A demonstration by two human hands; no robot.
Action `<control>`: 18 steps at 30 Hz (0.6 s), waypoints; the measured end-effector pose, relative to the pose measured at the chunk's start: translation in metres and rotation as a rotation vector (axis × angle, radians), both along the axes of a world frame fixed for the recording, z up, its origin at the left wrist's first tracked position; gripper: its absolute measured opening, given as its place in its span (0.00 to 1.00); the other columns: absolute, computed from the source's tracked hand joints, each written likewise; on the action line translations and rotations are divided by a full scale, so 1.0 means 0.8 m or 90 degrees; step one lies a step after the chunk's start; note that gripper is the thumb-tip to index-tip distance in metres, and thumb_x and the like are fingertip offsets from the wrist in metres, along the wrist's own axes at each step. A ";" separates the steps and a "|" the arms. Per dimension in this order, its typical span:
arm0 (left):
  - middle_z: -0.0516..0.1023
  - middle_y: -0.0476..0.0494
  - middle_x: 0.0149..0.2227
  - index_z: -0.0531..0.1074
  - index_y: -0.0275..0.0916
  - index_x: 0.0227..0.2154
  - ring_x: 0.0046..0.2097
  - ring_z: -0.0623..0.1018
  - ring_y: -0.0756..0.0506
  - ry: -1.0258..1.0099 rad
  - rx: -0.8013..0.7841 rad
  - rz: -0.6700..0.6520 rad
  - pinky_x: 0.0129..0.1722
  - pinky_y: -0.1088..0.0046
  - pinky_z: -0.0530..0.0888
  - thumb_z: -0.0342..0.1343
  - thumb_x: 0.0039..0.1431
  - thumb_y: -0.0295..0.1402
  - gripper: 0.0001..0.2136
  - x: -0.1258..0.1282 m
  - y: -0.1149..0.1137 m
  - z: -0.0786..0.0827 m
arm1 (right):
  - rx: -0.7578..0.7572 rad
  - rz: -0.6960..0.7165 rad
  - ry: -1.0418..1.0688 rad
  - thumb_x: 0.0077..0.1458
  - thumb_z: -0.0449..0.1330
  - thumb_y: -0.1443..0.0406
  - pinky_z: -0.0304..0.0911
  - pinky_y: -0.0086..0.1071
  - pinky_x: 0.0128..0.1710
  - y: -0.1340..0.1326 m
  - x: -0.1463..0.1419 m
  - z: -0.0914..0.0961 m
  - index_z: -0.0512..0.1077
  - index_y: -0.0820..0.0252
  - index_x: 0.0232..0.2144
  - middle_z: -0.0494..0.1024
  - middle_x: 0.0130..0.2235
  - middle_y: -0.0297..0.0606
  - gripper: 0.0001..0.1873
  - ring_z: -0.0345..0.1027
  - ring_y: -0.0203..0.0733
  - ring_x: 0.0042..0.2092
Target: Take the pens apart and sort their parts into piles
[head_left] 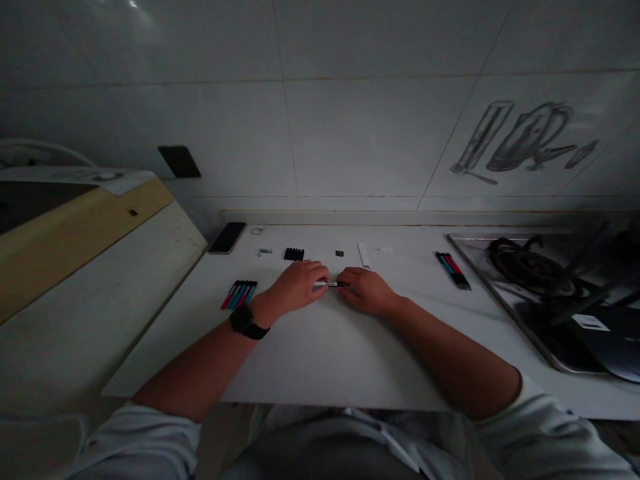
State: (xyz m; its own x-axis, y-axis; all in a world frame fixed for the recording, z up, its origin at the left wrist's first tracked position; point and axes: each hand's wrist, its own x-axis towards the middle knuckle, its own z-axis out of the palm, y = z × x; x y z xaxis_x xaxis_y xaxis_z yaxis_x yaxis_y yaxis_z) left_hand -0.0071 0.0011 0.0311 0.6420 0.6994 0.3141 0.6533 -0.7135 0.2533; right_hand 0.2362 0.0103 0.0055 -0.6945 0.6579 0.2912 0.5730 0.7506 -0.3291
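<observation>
Above the middle of the white counter (345,360), my left hand (299,285) pinches the white end of a slim pen (331,285). At its dark end are the fingers of my right hand (367,290), so the pen lies level between both hands. My fingers hide parts of it. Beyond my left hand sits a row of short black pieces (294,254). Small dark pieces (339,253) lie past the gap between my hands. Thin white tubes (363,255) are just behind my right hand. Several red and blue pen barrels (239,295) rest beside my left wrist.
A phone (227,238) lies at the back left, near small springs (265,251) and a thin ring (259,231). To the right are more coloured pen parts (453,270) and a gas stove (540,280). A pale cabinet (100,267) borders the left side.
</observation>
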 end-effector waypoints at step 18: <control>0.79 0.44 0.39 0.72 0.39 0.36 0.38 0.78 0.49 -0.786 -0.497 0.141 0.35 0.76 0.71 0.68 0.54 0.44 0.16 0.067 0.037 -0.018 | -0.059 -0.261 0.431 0.65 0.57 0.51 0.69 0.37 0.42 0.057 0.053 -0.006 0.75 0.55 0.46 0.81 0.41 0.41 0.17 0.75 0.44 0.40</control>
State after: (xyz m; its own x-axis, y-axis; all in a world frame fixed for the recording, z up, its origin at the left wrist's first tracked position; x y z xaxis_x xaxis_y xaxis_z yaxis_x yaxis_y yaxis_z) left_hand 0.0467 0.0311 0.0168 0.1136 0.9906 0.0767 -0.1821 -0.0551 0.9817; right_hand 0.2788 0.0558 0.0010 -0.0834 0.8648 0.4951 0.4507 0.4758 -0.7553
